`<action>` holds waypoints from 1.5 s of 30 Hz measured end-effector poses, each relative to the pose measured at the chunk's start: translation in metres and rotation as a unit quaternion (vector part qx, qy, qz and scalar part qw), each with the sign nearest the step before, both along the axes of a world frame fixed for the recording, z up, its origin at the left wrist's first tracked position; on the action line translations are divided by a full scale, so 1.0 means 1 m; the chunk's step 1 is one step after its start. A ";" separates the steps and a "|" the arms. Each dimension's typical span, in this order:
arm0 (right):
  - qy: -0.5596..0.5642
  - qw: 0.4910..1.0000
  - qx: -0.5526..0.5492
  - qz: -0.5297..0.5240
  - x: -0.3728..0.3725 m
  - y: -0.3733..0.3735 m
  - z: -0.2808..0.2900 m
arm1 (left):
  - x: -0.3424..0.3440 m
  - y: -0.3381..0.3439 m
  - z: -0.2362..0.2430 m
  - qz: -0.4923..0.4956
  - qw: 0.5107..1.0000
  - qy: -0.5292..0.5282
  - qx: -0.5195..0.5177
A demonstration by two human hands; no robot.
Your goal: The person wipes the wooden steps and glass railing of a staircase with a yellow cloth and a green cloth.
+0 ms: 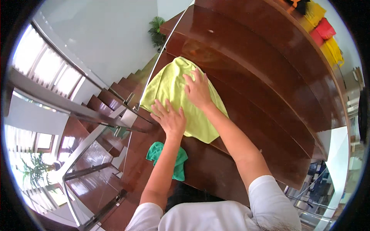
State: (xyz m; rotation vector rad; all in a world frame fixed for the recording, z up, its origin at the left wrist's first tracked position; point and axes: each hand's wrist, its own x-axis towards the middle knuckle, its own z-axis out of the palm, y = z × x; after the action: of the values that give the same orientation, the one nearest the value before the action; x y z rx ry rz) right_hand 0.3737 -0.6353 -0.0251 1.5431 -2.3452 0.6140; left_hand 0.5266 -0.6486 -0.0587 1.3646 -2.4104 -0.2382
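Observation:
A yellow-green cloth [162, 84] lies spread over polished dark-brown wooden steps [250, 57]. My left hand [169, 119] rests at the cloth's lower left edge with its fingers apart. Higher and to the right, my right hand [198, 92] lies on the same cloth, fingers spread and slightly bent. A smaller green cloth [179, 165] lies crumpled on the step nearer my body, partly behind my left forearm.
A glass-and-metal railing [92, 115] runs along the left, with more stairs descending beside it. A potted plant [157, 32] stands beyond the top. Yellow and red items [325, 29] sit past the curved edge at upper right, where the steps drop away.

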 end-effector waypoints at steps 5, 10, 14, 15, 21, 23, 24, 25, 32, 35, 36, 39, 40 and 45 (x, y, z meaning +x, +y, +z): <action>-0.026 0.995 0.097 -0.014 -0.008 -0.032 -0.042 | -0.015 -0.051 -0.017 0.087 0.995 -0.019 -0.036; -0.017 0.991 0.129 0.014 -0.025 -0.098 -0.051 | -0.032 -0.087 -0.007 0.149 0.984 -0.094 -0.018; -0.089 0.987 0.129 0.035 -0.029 -0.145 -0.044 | -0.046 -0.125 -0.014 0.205 0.973 -0.106 0.008; -0.103 0.986 0.124 0.040 -0.033 -0.148 -0.044 | -0.052 -0.129 -0.007 0.211 0.970 -0.120 0.025; -0.152 0.985 0.083 -0.014 -0.035 -0.113 -0.050 | -0.051 -0.135 -0.033 0.178 0.967 -0.185 -0.005; -0.184 0.979 0.070 -0.044 -0.026 -0.076 -0.056 | -0.044 -0.116 -0.032 0.143 0.969 -0.202 0.008; -0.146 0.984 0.074 -0.066 -0.030 -0.051 -0.062 | -0.043 -0.101 -0.038 0.110 0.970 -0.214 -0.035; -0.165 0.980 0.086 -0.074 -0.020 -0.039 -0.049 | -0.029 -0.102 -0.039 0.091 0.971 -0.215 -0.057; -0.192 0.965 0.010 -0.179 -0.044 0.156 -0.049 | -0.075 0.059 -0.034 -0.050 0.965 -0.232 -0.115; -0.173 0.954 0.060 -0.238 -0.068 0.257 -0.047 | -0.128 0.143 -0.021 -0.138 0.958 -0.230 -0.099; -0.171 0.949 0.077 -0.255 -0.075 0.291 -0.039 | -0.146 0.171 -0.012 -0.167 0.952 -0.236 -0.097; -0.127 0.927 0.060 -0.347 -0.092 0.413 -0.046 | -0.195 0.286 0.010 -0.281 0.914 -0.279 -0.082; -0.143 0.921 0.049 -0.358 -0.098 0.441 -0.031 | -0.206 0.313 0.017 -0.287 0.910 -0.287 -0.086; -0.103 0.858 -0.003 -0.503 -0.120 0.655 -0.030 | -0.237 0.516 0.017 -0.439 0.865 -0.231 -0.076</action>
State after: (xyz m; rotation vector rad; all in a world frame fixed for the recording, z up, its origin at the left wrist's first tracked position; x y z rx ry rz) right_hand 0.2536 0.0199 -0.0554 0.0785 -2.8171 0.4976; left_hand 0.2897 -0.1324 -0.0414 0.1593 -3.2193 0.0798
